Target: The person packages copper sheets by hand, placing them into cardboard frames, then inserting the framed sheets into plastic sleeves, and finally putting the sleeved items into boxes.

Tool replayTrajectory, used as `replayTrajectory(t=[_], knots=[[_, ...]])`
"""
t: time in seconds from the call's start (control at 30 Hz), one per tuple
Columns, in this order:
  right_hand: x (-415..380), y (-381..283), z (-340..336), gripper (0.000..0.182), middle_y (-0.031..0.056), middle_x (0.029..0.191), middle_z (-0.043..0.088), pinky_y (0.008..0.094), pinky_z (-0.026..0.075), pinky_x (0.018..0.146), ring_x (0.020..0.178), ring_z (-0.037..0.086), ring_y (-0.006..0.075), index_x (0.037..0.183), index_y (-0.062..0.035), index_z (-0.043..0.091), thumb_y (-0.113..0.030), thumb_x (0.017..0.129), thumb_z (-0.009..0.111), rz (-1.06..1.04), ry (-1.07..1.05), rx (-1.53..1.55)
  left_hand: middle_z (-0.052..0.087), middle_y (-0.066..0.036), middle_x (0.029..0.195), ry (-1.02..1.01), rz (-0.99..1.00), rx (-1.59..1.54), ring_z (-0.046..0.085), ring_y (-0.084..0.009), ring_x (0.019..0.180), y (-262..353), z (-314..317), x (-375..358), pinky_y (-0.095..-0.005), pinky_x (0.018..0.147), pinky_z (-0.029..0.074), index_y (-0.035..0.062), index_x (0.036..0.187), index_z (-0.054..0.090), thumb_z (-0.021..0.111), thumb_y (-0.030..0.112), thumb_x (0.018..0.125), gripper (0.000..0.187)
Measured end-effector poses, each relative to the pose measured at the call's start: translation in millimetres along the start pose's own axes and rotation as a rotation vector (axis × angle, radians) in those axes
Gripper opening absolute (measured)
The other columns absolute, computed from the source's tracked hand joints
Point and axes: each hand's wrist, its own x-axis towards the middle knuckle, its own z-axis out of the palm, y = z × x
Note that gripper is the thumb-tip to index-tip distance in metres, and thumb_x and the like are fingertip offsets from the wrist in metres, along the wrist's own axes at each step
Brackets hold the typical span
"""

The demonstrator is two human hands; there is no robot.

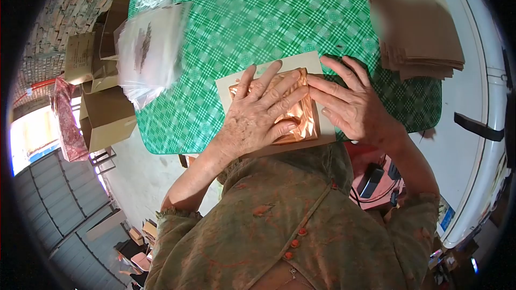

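A shiny copper-coloured embossed sheet (305, 111) lies on a larger pale beige board (317, 60) at the table's near edge. My left hand (260, 107) rests flat across the sheet with its fingers spread, covering much of the raised design. At the sheet's right edge is my right hand (352, 102), its fingers stretched out and the index fingertip close to the sheet's upper right corner. Neither hand is wrapped around anything. The pattern under the left palm is hidden.
A green checked tablecloth (242, 16) covers the table. On the left are a stack of clear plastic bags (148, 53) and open cardboard boxes (105, 113). A stack of brown paper pieces (422, 27) sits at the right. Below the table, a black device (371, 181) lies on a red surface.
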Motion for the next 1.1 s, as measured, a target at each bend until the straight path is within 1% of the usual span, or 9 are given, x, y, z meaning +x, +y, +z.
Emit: replayTrajectory(t=[0.33,0.43,0.63,0.73,0.83,0.93,1.03,1.1], knots=[[-4.4,-1.5,-2.6,0.042,0.0054,0.152,0.064,0.0623,0.029,0.124,0.148,0.049,0.0362,0.129,-0.0057,0.077,-0.019,0.09,0.077,-0.048,0.023,-0.081,0.035,0.0,0.176,-0.022,-0.002,0.014,0.024,-0.0311,0.165,-0.3,-0.7,0.2,-0.0556,0.136,0.01,0.0261,0.165,0.048,0.04,0.067,0.108,0.07],[-8.4,-4.8,-5.1,0.042,0.0044,0.152,0.065,0.0622,0.028,0.125,0.148,0.049,0.0354,0.129,-0.0073,0.077,-0.019,0.089,0.076,-0.044,-0.008,-0.068,0.036,0.0,0.176,-0.021,-0.002,-0.01,0.024,-0.0312,0.165,-0.1,-2.0,0.2,-0.0552,0.136,0.008,0.0245,0.166,0.047,0.041,0.062,0.11,0.067],[-11.9,-4.5,-2.3,0.043,0.0018,0.153,0.064,0.0624,0.026,0.127,0.149,0.047,0.0349,0.131,-0.0097,0.077,-0.019,0.089,0.074,-0.021,-0.026,-0.013,0.036,-0.001,0.176,-0.046,-0.024,-0.084,0.024,-0.0314,0.165,-1.7,-4.7,0.9,-0.0547,0.136,0.007,0.0208,0.167,0.045,0.04,0.047,0.114,0.059],[-11.1,-5.3,-4.6,0.043,0.001,0.154,0.063,0.0625,0.025,0.128,0.15,0.047,0.0345,0.132,-0.0103,0.077,-0.02,0.091,0.073,0.0,-0.031,0.013,0.036,-0.001,0.176,-0.075,-0.016,-0.043,0.025,-0.0307,0.165,0.4,-12.5,3.1,-0.0543,0.136,0.009,0.021,0.166,0.046,0.045,0.041,0.113,0.057],[-12.0,-6.1,-4.5,0.042,0.0003,0.155,0.063,0.0626,0.025,0.127,0.15,0.046,0.0343,0.133,-0.0112,0.077,-0.019,0.091,0.073,0.012,-0.031,0.021,0.039,-0.003,0.175,-0.068,0.005,-0.001,0.028,-0.0308,0.164,4.1,-25.4,7.4,-0.0544,0.135,0.016,0.0178,0.165,0.048,0.054,0.035,0.108,0.06],[-14.0,-5.3,-2.0,0.042,0.0,0.156,0.062,0.0626,0.026,0.127,0.15,0.046,0.0345,0.133,-0.0123,0.077,-0.019,0.092,0.074,0.015,-0.023,0.019,0.042,-0.006,0.173,-0.039,0.039,-0.106,0.034,-0.0324,0.162,2.0,-30.7,13.2,-0.054,0.132,0.026,0.0143,0.163,0.05,0.062,0.029,0.101,0.065],[-13.9,-5.1,-1.4,0.042,0.0,0.155,0.062,0.0625,0.027,0.127,0.15,0.046,0.0349,0.133,-0.0129,0.077,-0.018,0.091,0.075,0.015,-0.017,0.022,0.044,-0.009,0.171,0.031,0.094,-0.242,0.039,-0.0335,0.159,-9.1,-11.1,13.5,-0.0533,0.129,0.033,0.012,0.161,0.052,0.065,0.028,0.099,0.066],[-13.2,-4.8,-1.6,0.042,0.0001,0.155,0.063,0.0624,0.027,0.127,0.15,0.046,0.0353,0.133,-0.013,0.077,-0.018,0.091,0.075,0.017,-0.02,0.024,0.044,-0.01,0.17,0.054,0.09,-0.216,0.039,-0.0336,0.159,-9.2,-5.7,10.5,-0.0533,0.129,0.033,0.0121,0.161,0.052,0.066,0.027,0.099,0.065]])
